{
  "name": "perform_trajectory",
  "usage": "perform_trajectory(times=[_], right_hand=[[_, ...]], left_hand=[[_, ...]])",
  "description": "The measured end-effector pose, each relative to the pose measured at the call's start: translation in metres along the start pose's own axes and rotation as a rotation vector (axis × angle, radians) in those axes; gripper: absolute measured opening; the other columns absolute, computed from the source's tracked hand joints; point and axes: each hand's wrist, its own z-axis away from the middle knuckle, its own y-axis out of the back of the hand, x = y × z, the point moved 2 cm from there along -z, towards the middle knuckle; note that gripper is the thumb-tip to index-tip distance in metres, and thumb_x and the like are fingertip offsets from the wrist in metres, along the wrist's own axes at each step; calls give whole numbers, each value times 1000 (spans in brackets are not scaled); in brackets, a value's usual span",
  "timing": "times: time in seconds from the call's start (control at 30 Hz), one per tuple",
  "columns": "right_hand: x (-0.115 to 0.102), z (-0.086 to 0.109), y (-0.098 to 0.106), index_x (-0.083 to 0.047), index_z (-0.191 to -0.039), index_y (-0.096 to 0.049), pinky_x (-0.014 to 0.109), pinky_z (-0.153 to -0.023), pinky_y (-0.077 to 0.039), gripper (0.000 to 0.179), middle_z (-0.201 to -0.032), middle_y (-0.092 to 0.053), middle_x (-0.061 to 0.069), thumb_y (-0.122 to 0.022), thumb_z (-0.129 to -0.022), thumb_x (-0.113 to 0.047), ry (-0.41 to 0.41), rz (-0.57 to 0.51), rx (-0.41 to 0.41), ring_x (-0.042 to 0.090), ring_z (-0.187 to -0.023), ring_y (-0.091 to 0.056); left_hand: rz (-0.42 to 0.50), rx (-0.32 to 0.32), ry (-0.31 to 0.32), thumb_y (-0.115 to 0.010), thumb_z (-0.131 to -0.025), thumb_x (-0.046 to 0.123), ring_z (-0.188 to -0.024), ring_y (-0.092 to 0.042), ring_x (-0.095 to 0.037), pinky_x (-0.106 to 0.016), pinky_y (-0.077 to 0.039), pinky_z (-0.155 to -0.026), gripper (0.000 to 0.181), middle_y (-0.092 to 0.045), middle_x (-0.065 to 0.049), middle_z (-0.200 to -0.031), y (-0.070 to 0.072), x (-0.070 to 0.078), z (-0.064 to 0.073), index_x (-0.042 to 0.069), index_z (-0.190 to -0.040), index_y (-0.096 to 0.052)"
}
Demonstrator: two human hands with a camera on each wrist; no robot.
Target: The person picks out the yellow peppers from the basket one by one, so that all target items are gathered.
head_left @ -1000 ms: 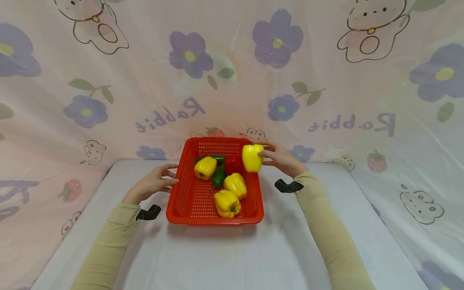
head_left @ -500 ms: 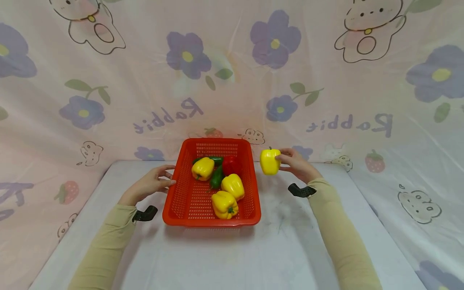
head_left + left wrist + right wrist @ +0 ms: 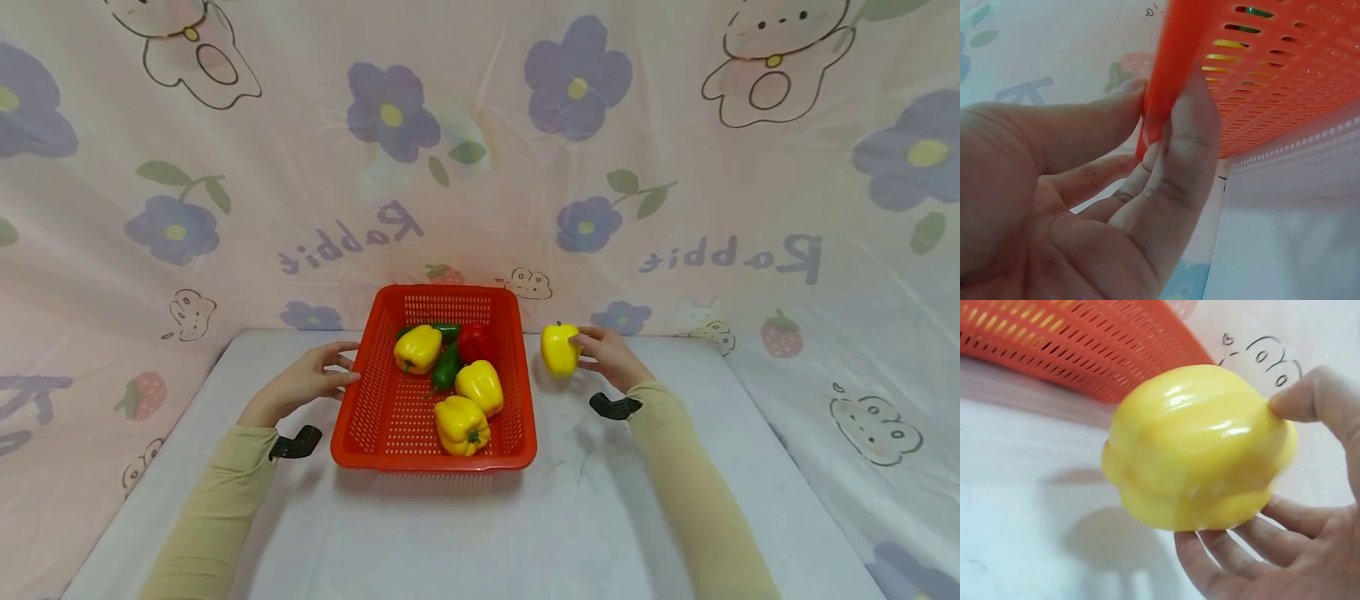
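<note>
My right hand (image 3: 611, 358) holds a yellow bell pepper (image 3: 560, 350) by its side, just right of the basket and low over the table. In the right wrist view the thumb presses the top of this yellow pepper (image 3: 1197, 450) while the fingers support it from below. My left hand (image 3: 303, 383) pinches the left rim of a red plastic basket (image 3: 341, 450); thumb and fingers lie on either side of the rim in the left wrist view. Inside the basket are yellow bell peppers (image 3: 480, 387), a red pepper (image 3: 474, 342) and green peppers (image 3: 447, 367).
The basket stands on a white-covered table (image 3: 450, 542). Behind it hangs a pink cloth (image 3: 480, 208) printed with flowers and rabbits. A dark wrist mount (image 3: 296, 442) sits on the left sleeve, another mount (image 3: 615, 407) on the right.
My right hand has carried the yellow bell pepper from above the basket's right rim out to the right, then lowered it toward the table. The left hand stays at the left rim.
</note>
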Motion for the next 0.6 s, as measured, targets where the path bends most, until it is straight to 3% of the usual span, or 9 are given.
perform_trajectory(times=[0.33, 0.6], right_hand=[[20, -15, -7, 8, -144, -28, 47, -105, -36, 59, -143, -34, 25, -53, -97, -18, -39, -23, -1, 39, -123, -41], [28, -25, -8, 2, -146, -29, 47, -105, -37, 62, -145, -33, 22, -56, -95, -20, -66, -42, -1, 38, -125, -40]], left_hand=[[-13, -13, -3, -60, -95, 8, -88, -63, -30, -39, -57, -73, 64, -48, -27, -114, 3, 0, 0, -3, -147, -25], [-7, -15, 7, -60, -95, 8, -87, -63, -30, -39, -57, -73, 63, -48, -27, -113, 3, 1, -2, -3, -147, -26]])
